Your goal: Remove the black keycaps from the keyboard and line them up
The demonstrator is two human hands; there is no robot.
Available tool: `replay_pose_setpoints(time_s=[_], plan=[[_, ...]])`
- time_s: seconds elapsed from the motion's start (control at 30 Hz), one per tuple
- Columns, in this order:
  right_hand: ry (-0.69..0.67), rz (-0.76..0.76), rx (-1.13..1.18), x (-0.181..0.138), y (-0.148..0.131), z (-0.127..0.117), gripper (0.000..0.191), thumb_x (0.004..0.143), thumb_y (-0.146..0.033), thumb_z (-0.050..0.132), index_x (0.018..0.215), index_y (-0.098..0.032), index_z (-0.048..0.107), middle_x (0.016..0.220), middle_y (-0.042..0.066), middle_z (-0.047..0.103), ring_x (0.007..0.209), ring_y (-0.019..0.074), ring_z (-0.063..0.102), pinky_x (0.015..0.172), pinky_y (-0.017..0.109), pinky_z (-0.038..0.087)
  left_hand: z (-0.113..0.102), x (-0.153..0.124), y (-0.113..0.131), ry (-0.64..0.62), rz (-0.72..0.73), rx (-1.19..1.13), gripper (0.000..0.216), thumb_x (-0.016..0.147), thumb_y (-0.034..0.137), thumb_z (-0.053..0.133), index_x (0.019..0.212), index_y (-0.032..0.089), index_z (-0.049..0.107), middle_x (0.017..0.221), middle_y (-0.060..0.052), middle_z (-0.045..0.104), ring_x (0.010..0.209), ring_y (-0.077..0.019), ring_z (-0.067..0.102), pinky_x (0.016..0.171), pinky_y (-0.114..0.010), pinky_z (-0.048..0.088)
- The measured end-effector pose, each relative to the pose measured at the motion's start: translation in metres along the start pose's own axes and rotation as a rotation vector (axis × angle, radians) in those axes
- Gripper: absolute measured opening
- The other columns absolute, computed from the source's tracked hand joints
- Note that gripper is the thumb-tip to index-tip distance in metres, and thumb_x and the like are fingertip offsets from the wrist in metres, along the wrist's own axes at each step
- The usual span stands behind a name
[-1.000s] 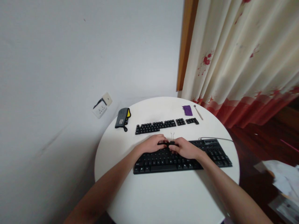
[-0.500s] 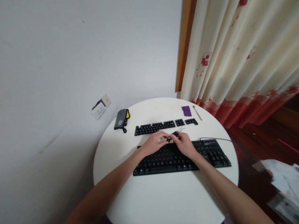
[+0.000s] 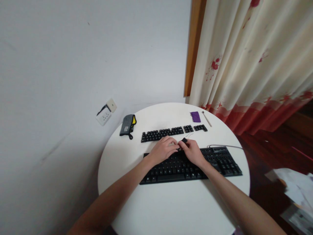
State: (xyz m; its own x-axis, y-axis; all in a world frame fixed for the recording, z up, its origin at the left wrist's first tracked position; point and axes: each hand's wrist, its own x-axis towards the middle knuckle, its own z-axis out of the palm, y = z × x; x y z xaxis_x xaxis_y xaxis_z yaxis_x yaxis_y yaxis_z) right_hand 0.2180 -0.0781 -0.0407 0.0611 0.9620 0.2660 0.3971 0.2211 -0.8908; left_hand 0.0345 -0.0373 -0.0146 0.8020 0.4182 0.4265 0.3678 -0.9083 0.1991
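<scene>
My left hand (image 3: pixel 164 150) is over the upper middle of a black keyboard (image 3: pixel 171 178), its fingers closed in a pinch on a small black keycap, mostly covered by the fingertips. Right beside it, my right hand (image 3: pixel 192 151) grips a wire keycap puller (image 3: pixel 184 140) by its black handle. Thin wire ends of the puller stick out beyond the fingers, away from me. The fingertips of both hands meet or nearly meet. Behind them lie rows of loose black keycaps (image 3: pixel 162 133), set out in blocks. The upper rows of the keyboard are partly hidden by my hands.
A grey pouch (image 3: pixel 127 125) with a yellow patch lies at the left of the round white table (image 3: pixel 171 204). Farther back are a purple cloth (image 3: pixel 195 117) and a slim brush (image 3: pixel 206 118). The keyboard's cable (image 3: pixel 226 145) runs off the right edge.
My left fingers have shifted slightly right, closer to the right fingertips, and now cover the keycap that showed between them. The right hand has hardly moved.
</scene>
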Motion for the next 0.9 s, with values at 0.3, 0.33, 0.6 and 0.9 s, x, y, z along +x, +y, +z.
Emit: replay_pose_setpoints(time_s=[0.3, 0.33, 0.6, 0.9], plan=[[0.061, 0.066, 0.079, 0.002, 0.000, -0.002, 0.041, 0.090, -0.041, 0.049, 0.065, -0.014, 0.067, 0.066, 0.007, 0.068, 0.059, 0.0167, 0.059, 0.059, 0.026, 0.044, -0.012, 0.010, -0.016, 0.274, -0.156, -0.015, 0.017, 0.087, 0.029, 0.062, 0.101, 0.025, 0.070, 0.104, -0.006, 0.058, 0.101, -0.0221, 0.049, 0.091, -0.041, 0.042], [0.066, 0.073, 0.096, 0.002, 0.001, -0.002, 0.040, 0.090, -0.042, 0.049, 0.068, -0.013, 0.068, 0.068, 0.008, 0.069, 0.061, 0.0171, 0.060, 0.060, 0.026, 0.045, -0.014, 0.013, -0.022, 0.292, -0.203, 0.009, 0.016, 0.085, 0.030, 0.064, 0.099, 0.025, 0.070, 0.106, -0.006, 0.057, 0.102, -0.0228, 0.047, 0.092, -0.041, 0.041], [0.069, 0.096, 0.130, 0.003, 0.004, -0.001, 0.040, 0.089, -0.043, 0.050, 0.072, -0.013, 0.069, 0.072, 0.009, 0.071, 0.062, 0.0176, 0.062, 0.061, 0.027, 0.047, 0.011, 0.016, -0.056, 0.032, -0.324, 0.113, 0.011, 0.073, 0.032, 0.075, 0.081, 0.026, 0.073, 0.111, -0.004, 0.054, 0.108, -0.0269, 0.042, 0.089, -0.043, 0.035], [0.039, 0.085, 0.113, 0.002, 0.000, -0.001, 0.041, 0.090, -0.043, 0.049, 0.073, -0.012, 0.070, 0.070, 0.008, 0.071, 0.062, 0.0171, 0.062, 0.061, 0.026, 0.046, 0.022, 0.008, -0.058, 0.017, -0.363, 0.151, 0.020, 0.074, 0.035, 0.074, 0.092, 0.026, 0.071, 0.109, -0.005, 0.052, 0.106, -0.0265, 0.042, 0.088, -0.042, 0.034]])
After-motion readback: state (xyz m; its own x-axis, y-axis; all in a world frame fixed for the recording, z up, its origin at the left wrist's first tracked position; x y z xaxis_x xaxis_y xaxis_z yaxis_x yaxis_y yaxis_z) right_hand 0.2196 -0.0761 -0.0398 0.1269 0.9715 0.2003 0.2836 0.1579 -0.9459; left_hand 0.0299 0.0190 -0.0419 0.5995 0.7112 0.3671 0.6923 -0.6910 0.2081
